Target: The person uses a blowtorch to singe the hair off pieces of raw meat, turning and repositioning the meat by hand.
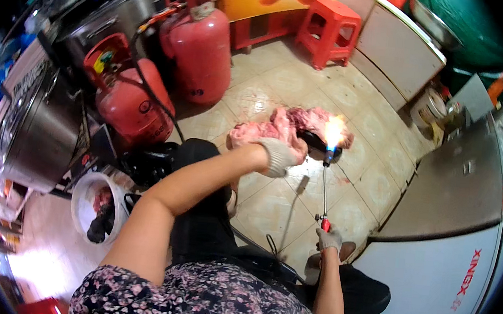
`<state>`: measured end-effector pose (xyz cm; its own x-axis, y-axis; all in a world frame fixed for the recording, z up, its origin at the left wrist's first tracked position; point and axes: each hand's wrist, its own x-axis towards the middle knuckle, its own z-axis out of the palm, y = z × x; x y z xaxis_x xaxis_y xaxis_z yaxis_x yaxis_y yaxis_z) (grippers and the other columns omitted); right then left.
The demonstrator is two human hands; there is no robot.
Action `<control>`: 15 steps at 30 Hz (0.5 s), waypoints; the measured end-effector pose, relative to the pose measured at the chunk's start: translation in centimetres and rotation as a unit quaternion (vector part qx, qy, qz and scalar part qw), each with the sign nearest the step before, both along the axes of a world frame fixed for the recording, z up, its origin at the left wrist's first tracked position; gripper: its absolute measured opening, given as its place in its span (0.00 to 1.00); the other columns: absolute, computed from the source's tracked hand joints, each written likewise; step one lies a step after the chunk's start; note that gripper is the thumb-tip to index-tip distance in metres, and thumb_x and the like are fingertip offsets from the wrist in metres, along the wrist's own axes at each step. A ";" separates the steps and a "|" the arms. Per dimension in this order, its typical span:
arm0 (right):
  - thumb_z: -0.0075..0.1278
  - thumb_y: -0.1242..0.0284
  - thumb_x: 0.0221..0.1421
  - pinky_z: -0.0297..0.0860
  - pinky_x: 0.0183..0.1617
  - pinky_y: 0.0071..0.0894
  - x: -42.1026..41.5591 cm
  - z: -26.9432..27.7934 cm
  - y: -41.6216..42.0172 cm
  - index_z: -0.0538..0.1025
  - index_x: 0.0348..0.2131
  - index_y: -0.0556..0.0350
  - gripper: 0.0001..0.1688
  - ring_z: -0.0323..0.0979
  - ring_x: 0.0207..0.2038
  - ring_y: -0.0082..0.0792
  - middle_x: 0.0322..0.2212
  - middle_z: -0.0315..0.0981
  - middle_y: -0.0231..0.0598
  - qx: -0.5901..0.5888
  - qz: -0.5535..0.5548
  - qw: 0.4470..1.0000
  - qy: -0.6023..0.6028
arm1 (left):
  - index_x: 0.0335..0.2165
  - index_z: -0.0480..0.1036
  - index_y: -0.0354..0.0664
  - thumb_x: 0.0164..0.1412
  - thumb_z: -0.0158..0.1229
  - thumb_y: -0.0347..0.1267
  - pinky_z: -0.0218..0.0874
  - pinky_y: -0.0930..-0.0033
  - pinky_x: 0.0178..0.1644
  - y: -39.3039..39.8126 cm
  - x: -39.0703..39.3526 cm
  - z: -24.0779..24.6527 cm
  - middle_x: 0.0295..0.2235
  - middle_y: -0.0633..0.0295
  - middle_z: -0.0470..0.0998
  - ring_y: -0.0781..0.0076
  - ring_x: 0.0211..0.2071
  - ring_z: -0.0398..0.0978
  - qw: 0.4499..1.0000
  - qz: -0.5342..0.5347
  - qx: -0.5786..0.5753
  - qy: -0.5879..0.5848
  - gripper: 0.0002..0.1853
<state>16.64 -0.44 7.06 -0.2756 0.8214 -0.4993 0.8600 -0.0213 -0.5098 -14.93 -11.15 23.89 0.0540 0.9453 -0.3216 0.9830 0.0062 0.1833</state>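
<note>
My right hand, in a light knit glove, is closed round the red handle of a gas torch. The torch's long metal tube points away from me, and a blue and orange flame burns at its dark nozzle. The flame plays over the right part of a large piece of raw pink meat lying low over the tiled floor. A dark object shows under and beside the meat. My left hand, also gloved, is at the near left part of the meat; its fingers are mostly hidden, so its grip does not show.
Two red gas cylinders with a black hose stand at the left, beside large steel pots. A white bucket with dark and pinkish contents is at my left. A red plastic stool stands ahead; a white freezer is at the right.
</note>
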 end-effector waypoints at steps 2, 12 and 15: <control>0.58 0.68 0.42 0.65 0.16 0.31 0.8 -1.6 0.0 0.73 0.40 0.54 0.22 0.69 0.14 0.31 0.16 0.70 0.39 0.015 -0.014 0.999 0.035 | 0.33 0.75 0.36 0.51 0.55 0.40 0.66 0.52 0.39 1.2 1.4 -1.0 0.32 0.46 0.77 0.48 0.34 0.76 0.999 -0.031 0.038 -0.015 0.17; 0.57 0.71 0.43 0.64 0.13 0.29 -0.6 -0.4 -0.7 0.72 0.42 0.55 0.23 0.67 0.12 0.29 0.15 0.67 0.36 -0.005 -0.032 0.999 0.038 | 0.32 0.80 0.41 0.39 0.56 0.25 0.68 0.58 0.35 1.8 1.4 -9.4 0.34 0.54 0.80 0.59 0.35 0.78 0.996 -0.028 -0.078 0.010 0.16; 0.57 0.70 0.43 0.64 0.14 0.29 -0.3 -1.7 0.0 0.73 0.42 0.54 0.23 0.67 0.12 0.28 0.15 0.68 0.36 0.006 -0.018 1.000 0.024 | 0.33 0.80 0.41 0.38 0.57 0.24 0.69 0.58 0.34 2.0 1.4 -8.2 0.34 0.53 0.80 0.57 0.35 0.78 0.996 -0.015 -0.082 0.014 0.17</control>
